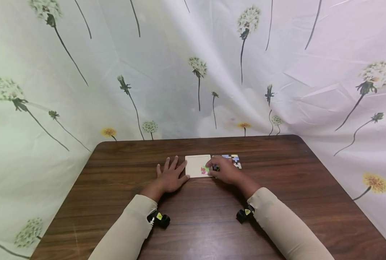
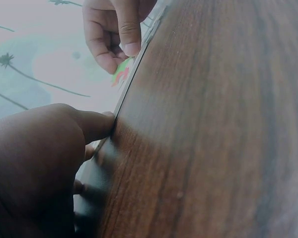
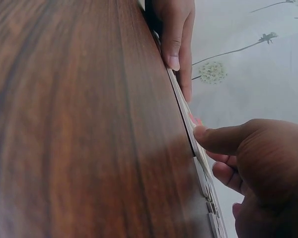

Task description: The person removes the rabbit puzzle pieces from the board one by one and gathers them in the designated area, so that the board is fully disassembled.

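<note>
A pale square puzzle tray lies flat near the table's far side. My left hand rests beside it with fingers spread, thumb and index fingertip right at the tray's left edge. At the tray's lower right corner, my right hand pinches a green and pink puzzle piece between thumb and index finger. The left wrist view shows this piece just under the fingertips. Loose puzzle pieces lie right of the tray, some of them hidden under the right hand.
The dark wooden table has rounded far corners. Behind and beside it hangs a white curtain printed with dandelions. Each wrist wears a small black camera; one camera is on the left and another camera on the right.
</note>
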{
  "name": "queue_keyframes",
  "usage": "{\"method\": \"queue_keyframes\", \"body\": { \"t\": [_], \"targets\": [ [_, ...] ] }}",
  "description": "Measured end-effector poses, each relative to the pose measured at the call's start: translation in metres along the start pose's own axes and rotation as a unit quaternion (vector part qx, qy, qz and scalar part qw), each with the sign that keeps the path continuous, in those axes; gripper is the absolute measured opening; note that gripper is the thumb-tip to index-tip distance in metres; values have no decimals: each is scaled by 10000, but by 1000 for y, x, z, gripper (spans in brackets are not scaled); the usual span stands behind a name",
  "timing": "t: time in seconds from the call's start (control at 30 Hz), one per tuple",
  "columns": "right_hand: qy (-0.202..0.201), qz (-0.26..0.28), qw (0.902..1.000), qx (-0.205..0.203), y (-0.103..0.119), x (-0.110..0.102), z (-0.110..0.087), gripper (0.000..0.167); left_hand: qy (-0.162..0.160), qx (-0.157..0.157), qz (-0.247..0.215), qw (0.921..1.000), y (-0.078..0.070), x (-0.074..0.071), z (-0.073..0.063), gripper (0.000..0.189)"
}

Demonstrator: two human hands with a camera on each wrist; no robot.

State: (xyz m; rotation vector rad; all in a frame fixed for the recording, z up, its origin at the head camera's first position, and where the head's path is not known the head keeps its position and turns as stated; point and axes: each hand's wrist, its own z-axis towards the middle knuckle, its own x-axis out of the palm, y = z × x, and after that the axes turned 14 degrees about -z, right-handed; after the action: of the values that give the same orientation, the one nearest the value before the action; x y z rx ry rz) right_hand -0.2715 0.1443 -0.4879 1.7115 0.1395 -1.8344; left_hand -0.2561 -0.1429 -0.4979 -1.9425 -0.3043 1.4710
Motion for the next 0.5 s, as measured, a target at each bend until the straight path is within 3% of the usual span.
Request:
{"method": "queue_keyframes", "body": {
  "t": [0.5],
  "targets": [
    [-8,-217,9996,-201,-3,2,-2,19,-12,62,-113,9999,0,0,-2,73]
  ]
}}
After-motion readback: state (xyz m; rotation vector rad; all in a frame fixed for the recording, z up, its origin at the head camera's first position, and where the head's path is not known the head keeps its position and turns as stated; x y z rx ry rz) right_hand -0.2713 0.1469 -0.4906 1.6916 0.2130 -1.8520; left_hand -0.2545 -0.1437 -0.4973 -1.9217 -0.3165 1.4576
